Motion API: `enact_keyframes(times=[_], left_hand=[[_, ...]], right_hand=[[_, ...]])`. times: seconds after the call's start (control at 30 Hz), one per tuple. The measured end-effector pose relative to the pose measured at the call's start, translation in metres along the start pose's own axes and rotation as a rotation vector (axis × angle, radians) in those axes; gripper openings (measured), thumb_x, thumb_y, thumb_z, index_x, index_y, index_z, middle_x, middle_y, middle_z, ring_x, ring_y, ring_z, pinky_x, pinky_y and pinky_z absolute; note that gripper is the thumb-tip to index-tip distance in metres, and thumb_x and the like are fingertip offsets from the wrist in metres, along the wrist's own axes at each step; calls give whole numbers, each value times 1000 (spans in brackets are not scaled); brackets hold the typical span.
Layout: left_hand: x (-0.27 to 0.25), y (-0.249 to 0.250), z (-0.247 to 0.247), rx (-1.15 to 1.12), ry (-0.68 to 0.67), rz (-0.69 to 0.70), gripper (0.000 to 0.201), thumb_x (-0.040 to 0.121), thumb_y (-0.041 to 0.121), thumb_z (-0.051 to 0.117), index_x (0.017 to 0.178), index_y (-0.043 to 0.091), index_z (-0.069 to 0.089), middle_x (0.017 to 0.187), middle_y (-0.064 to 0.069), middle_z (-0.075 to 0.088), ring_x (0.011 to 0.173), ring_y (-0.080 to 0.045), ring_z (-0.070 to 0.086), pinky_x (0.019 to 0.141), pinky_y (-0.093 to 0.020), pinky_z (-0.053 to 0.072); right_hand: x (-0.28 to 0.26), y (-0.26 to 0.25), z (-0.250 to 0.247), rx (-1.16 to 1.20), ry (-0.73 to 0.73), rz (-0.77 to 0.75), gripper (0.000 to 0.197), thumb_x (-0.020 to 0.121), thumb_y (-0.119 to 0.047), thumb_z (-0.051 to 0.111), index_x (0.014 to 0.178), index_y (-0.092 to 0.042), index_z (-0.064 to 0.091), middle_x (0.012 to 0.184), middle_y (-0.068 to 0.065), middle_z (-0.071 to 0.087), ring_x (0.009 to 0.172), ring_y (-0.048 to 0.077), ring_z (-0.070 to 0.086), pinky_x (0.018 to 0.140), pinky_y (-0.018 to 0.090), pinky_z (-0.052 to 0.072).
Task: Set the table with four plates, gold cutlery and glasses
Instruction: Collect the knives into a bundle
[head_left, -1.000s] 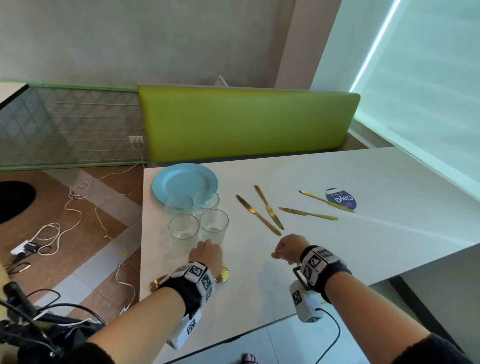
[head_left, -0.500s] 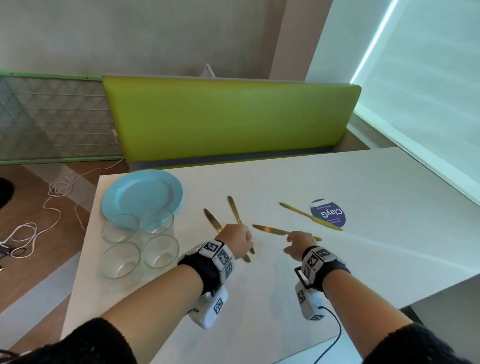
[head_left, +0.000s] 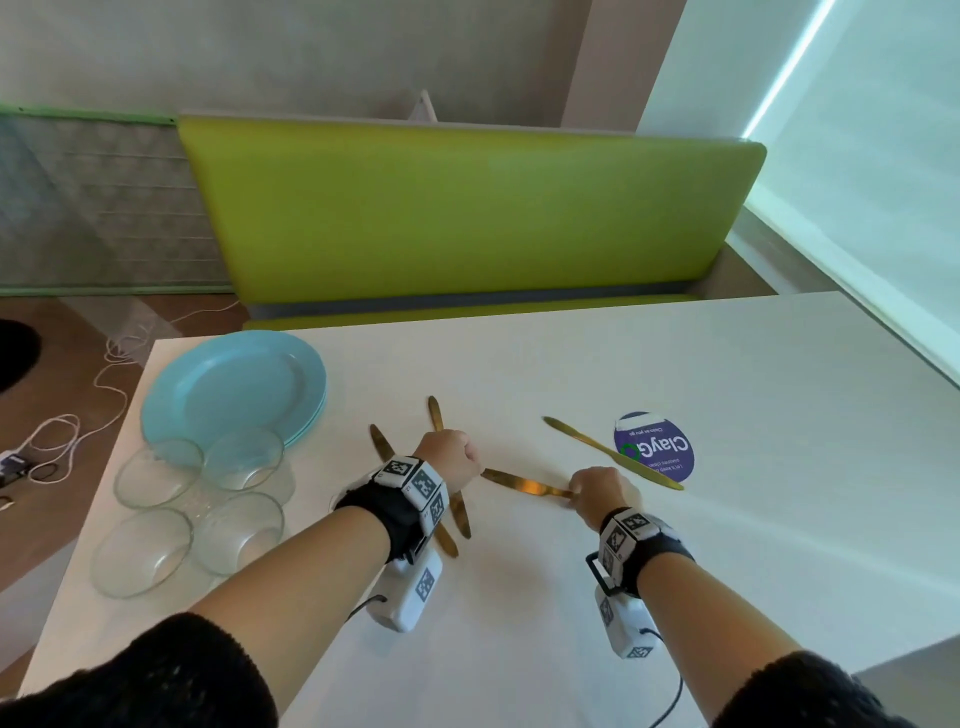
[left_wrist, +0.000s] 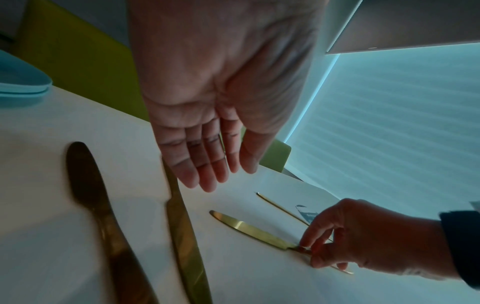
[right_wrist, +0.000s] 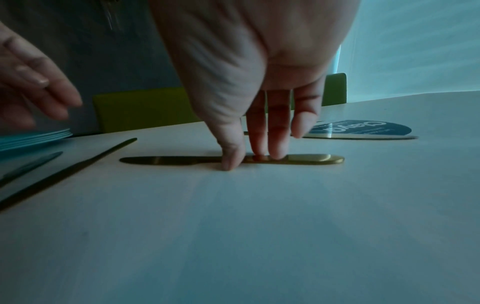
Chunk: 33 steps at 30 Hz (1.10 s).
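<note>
Four gold knives lie on the white table. My left hand hovers with straight, relaxed fingers just above the two left knives and holds nothing. My right hand pinches the handle of the third knife between thumb and fingers; the knife lies flat on the table. The fourth knife lies across a round blue sticker. A stack of light blue plates sits at the far left, with several clear glasses in front of it.
A green bench back runs along the table's far side. Cables lie on the floor to the left. A window blind fills the right. The table's near edge is at lower right.
My left hand has moved right from the glasses to over the two left knives. My right hand has reached forward and pinched the third knife's handle.
</note>
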<state>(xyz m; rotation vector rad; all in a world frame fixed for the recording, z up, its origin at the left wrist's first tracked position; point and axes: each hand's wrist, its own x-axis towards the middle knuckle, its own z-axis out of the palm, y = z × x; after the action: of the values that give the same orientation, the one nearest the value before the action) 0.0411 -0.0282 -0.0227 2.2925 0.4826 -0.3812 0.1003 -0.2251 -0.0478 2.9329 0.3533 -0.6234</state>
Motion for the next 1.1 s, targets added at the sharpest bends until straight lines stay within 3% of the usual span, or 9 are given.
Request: enact_keyframes(times=[0.27,0.4,0.5,0.6,0.73,0.87,0.93,1.0,1.1], left_hand=[[13,21,17,-18,-36,-12,25,91,15,53,111,7,64,120,-7,64,114,-21,58,93,-25,45],[18,31,26,-57,-58,-20,21,89,16,53,103,10,68,113,-7,67,108,-23,63,94,-29,50],[20,38,32,-104,-95,-63,21,91,23,53,98,8,65,106,-11,69,104,-26,65,94,-33,52],[24,43,36,-223,-103,-115,28,94,34,49,79,14,60,106,-13,71,99,-27,69,92,-34,54],[31,47,38,-495,-96,-224,27,96,30,48,87,8,62,108,-17,69,96,-30,69,87,-39,57],[39,44,33,-687,-107,-352,25,95,10,48,71,6,56,81,-18,65,78,-32,68,86,-46,57],[42,41,29,-738,-106,-406,23,94,6,47,72,2,54,73,-15,63,61,-26,62,69,-37,60],[45,36,25,-809,-76,-437,28,96,5,42,70,3,50,64,-11,60,42,-20,56,43,-21,50],[49,25,20,-842,-47,-431,34,98,6,34,68,5,47,56,-8,57,23,-11,49,33,-14,40]], right_hand=[[6,13,1,0,-10,-76,26,91,-22,49,108,-13,68,106,7,67,97,25,65,80,31,53],[6,11,-1,51,-19,-25,27,85,-21,49,99,-10,69,83,4,58,80,23,60,68,26,47],[8,3,-6,297,-14,55,18,83,-24,53,79,-14,68,75,1,58,72,20,56,63,23,44],[12,-8,-11,614,-1,38,28,84,-24,53,56,-22,56,63,-3,61,70,15,60,63,23,48],[13,-30,-15,920,-31,-5,24,85,-26,60,61,-26,64,73,1,72,55,6,61,59,18,49],[18,-39,-14,930,-47,-82,15,86,-22,61,75,-23,71,83,5,74,55,6,58,62,18,50],[22,-35,-18,842,-49,-111,15,88,-23,61,90,-16,74,88,3,73,63,9,61,67,20,53],[31,-26,-23,663,13,-82,21,90,-24,57,99,-15,73,101,3,73,86,17,66,80,25,53],[44,-3,-29,467,142,101,27,91,-17,48,109,-18,68,111,5,69,104,25,64,85,29,51]])
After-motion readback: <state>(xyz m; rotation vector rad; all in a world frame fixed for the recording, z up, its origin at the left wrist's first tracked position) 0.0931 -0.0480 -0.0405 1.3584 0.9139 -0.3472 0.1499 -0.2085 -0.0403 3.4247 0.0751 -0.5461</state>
